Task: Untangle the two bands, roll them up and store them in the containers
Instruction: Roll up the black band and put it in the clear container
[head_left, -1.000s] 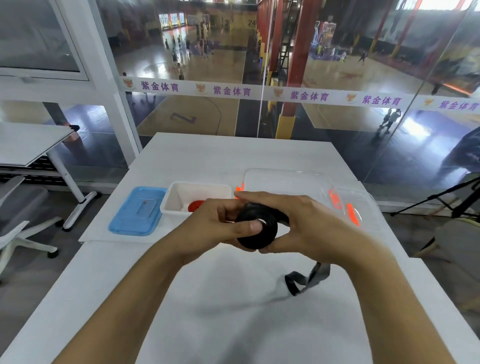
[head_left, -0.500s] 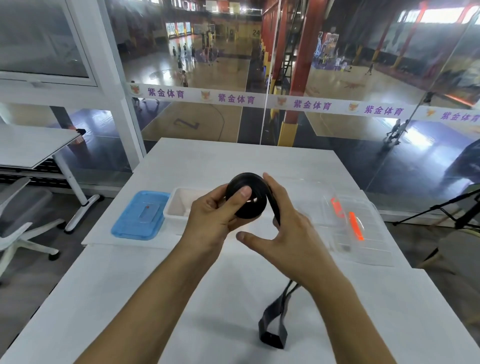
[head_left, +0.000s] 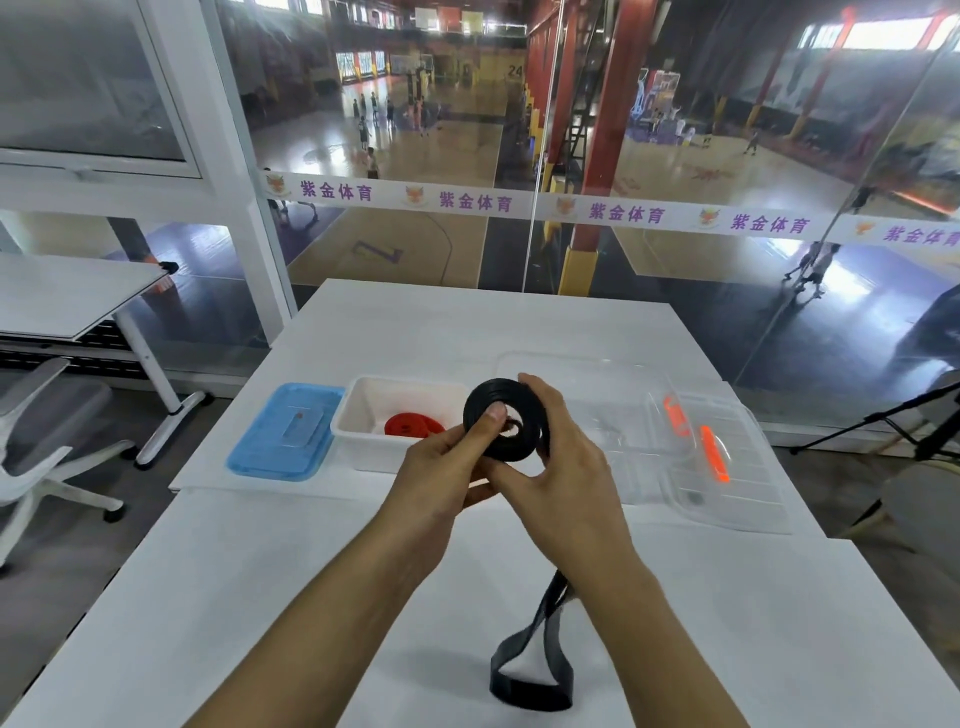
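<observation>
Both hands pinch the black band's coil, held above the table: left hand thumb on its face, right hand wrapped around the rim. Rolling step; the loose tail needs winding in. Red band sits in the white container.

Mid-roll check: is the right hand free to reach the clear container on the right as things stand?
Probably not yet. The right hand grips the black band roll together with the left hand, and a loose tail hangs unrolled. The path to the clear container itself looks unobstructed.
</observation>
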